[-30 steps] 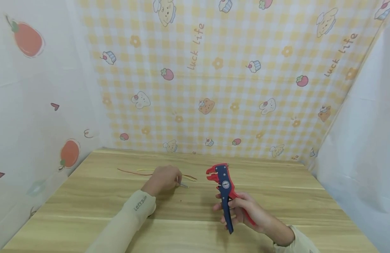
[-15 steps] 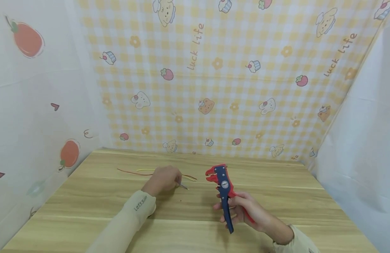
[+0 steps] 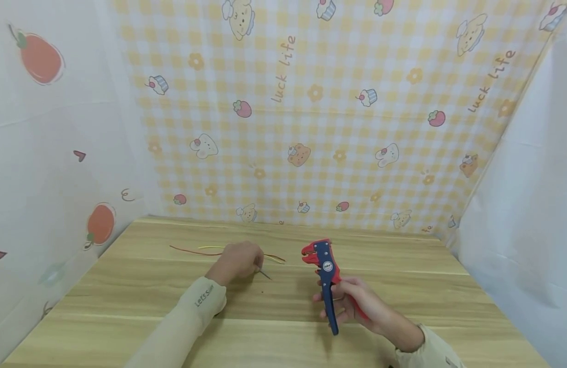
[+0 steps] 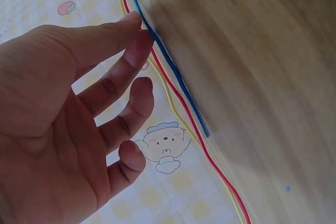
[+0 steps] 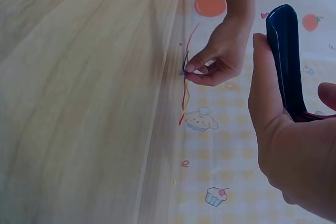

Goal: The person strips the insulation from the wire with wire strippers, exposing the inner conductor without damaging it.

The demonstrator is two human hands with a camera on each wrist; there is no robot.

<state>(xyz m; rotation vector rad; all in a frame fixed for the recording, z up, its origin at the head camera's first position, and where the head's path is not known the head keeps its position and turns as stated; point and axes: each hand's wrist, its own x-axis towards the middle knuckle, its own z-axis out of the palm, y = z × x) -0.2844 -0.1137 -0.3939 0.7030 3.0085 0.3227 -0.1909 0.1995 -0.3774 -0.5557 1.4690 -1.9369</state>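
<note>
With thumb and forefinger, my left hand (image 3: 240,259) pinches a thin blue wire (image 4: 181,85) just over the table; the other fingers hang loosely bent. A short end of that wire pokes out to the right of the hand in the head view. Behind and under this hand lie a red wire (image 3: 191,250) and a yellow wire (image 3: 212,247), partly covered by it. My right hand (image 3: 359,302) holds a red and blue wire stripper (image 3: 327,271) upright by its handles. The stripper's jaws face left, apart from the wires. The right wrist view shows one dark blue handle (image 5: 286,61).
The wooden table (image 3: 246,337) stretches toward me. A yellow checked cloth (image 3: 338,117) hangs behind it, with white sheets on the left (image 3: 49,122) and right (image 3: 518,204). A tiny blue scrap (image 4: 287,188) lies on the wood.
The free end of the blue wire has swung down toward me while the left hand stays in place. The stripper and right hand have shifted only slightly.
</note>
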